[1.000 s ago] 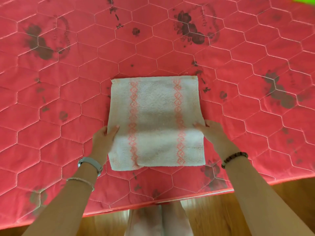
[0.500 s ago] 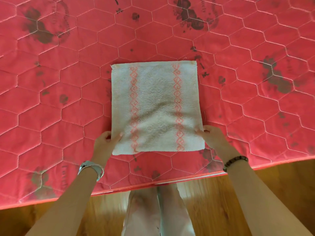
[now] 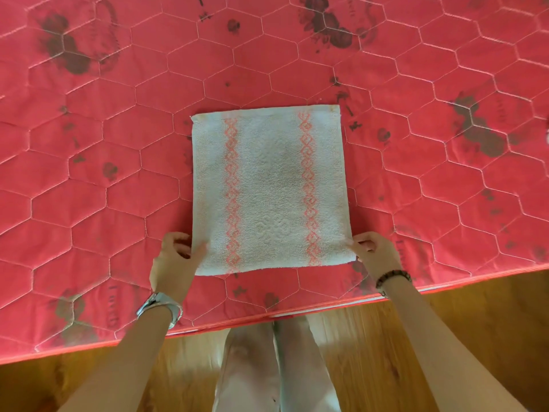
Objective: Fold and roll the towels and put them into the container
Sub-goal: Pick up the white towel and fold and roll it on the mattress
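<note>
Hands lower on folded towel (image 3: 269, 188)

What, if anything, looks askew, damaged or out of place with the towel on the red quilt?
Little stands out. The towel lies flat and nearly square on the quilt, its far right corner slightly frayed. The left hand and right hand pinch its near corners. No container is in view.

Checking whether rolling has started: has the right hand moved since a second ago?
Yes. The right hand slid along the towel side toward the near edge of the mattress.
</note>
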Demonstrator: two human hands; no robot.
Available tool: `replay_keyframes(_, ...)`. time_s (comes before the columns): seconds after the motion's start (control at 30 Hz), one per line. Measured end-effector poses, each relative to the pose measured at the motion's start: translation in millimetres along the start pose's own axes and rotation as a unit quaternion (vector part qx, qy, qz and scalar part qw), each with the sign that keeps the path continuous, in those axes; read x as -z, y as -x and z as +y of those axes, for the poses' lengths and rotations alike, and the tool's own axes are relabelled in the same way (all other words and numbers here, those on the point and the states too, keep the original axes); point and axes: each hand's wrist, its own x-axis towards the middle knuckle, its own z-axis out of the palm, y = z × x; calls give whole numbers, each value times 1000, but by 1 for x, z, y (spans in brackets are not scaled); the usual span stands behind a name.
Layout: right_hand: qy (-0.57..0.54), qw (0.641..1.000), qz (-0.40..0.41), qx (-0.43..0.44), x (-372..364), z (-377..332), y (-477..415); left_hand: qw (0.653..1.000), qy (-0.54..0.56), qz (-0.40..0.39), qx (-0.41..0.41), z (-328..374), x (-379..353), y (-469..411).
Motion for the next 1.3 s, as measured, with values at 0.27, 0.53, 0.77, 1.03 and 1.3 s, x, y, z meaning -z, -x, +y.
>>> replay_keyframes(0.27, 178, 919, 139, 324, -58, -32, 17, 935, -83, 53, -342, 42, -48, 20)
replay_keyframes(0.53, 336, 867, 72, 360, -133, -40, -3, 877, -234, -5, -419, 55, -106, 12)
replay_keyframes(0.77, 377, 867, 126, 300, -99, -2, -13, 886, -306, 40, -346, 5, -69, -5)
replay_keyframes(1.03, 373, 879, 123, 271, -76, -2, -11, 902, -286, 49, -319, -14, -43, -7)
replay_keyframes(1.3, 303, 867, 88, 386, -121, -97, -46, 892, -191, 25, -408, 80, -88, -31)
